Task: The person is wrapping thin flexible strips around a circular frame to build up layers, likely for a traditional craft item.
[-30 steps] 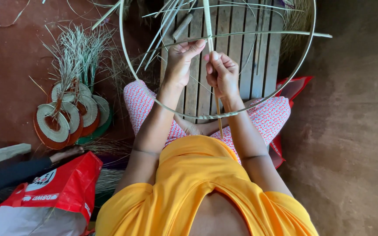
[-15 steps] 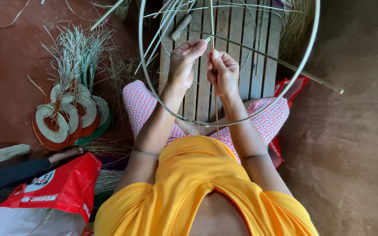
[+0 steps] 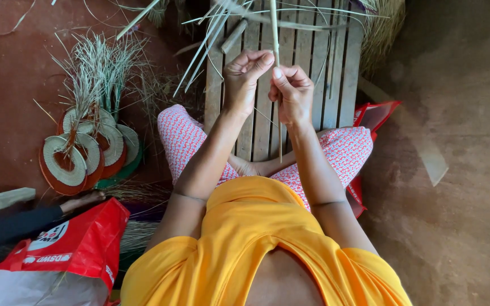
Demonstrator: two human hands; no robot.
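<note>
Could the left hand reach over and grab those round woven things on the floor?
Probably yes. The left hand now pinches the thin strip together with the right hand, so it would have to let go first. The round woven pieces lie on that same side with only loose grass nearby.

Red-brown earthen floor [image 3: 7, 85] filling upper left of frame, browner dirt at right; slatted wooden pallet [image 3: 307, 62] lying top centre; daylight falling evenly, soft shadows.
</note>
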